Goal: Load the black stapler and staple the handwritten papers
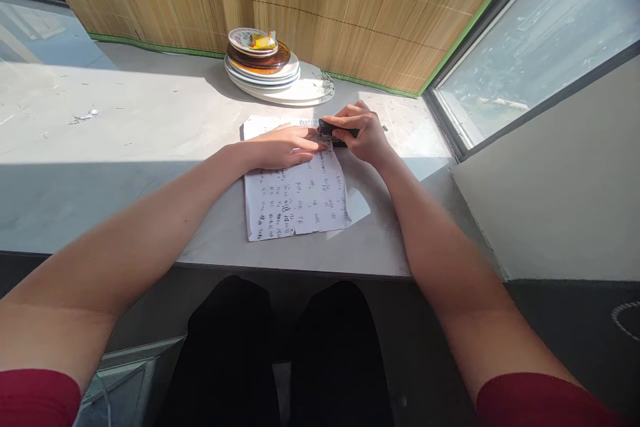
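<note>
Sheets of white paper (270, 193) with handwriting lie on the grey ledge, their lower edge torn and uneven. My left hand (285, 147) rests flat on the upper part of the paper, fingers stretched to the right. In my right hand (364, 132) is a black stapler (327, 128), gripped from the right side. Its front end sits over the paper's upper right edge, close to my left fingertips. Whether a staple is in the paper cannot be seen.
Behind the paper stands a stack of plates (265, 80), topped by a small yellow packet (263, 41). A bamboo blind (300, 0) hangs at the back. Paper scraps (86, 116) lie at the left. The ledge's front edge (300, 272) is above my knees; a window (540, 47) borders the right.
</note>
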`<act>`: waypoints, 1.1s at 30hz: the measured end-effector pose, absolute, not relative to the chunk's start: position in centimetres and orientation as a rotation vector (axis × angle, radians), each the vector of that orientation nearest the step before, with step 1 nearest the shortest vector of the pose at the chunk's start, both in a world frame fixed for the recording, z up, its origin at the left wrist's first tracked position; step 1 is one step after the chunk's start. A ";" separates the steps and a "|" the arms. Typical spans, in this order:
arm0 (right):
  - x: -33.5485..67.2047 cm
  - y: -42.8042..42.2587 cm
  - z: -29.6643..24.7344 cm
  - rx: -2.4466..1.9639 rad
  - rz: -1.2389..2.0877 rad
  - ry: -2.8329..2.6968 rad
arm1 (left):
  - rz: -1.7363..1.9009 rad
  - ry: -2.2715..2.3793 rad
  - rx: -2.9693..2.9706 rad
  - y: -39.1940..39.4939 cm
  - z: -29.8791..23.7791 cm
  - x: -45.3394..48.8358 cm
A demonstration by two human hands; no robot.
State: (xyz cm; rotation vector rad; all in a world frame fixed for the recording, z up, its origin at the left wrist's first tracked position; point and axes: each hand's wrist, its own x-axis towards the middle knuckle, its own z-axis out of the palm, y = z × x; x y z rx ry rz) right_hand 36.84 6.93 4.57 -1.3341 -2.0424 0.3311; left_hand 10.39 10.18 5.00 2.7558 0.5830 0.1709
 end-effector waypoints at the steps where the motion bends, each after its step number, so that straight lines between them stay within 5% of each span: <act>1: 36.8 7.0 4.6 -1.333 0.335 -2.044 | 0.174 0.579 2.754 10.1 5.1 10.4; 33: 39.7 7.3 3.6 -1.470 0.126 -1.925 | 0.146 0.657 2.796 11.5 3.7 10.1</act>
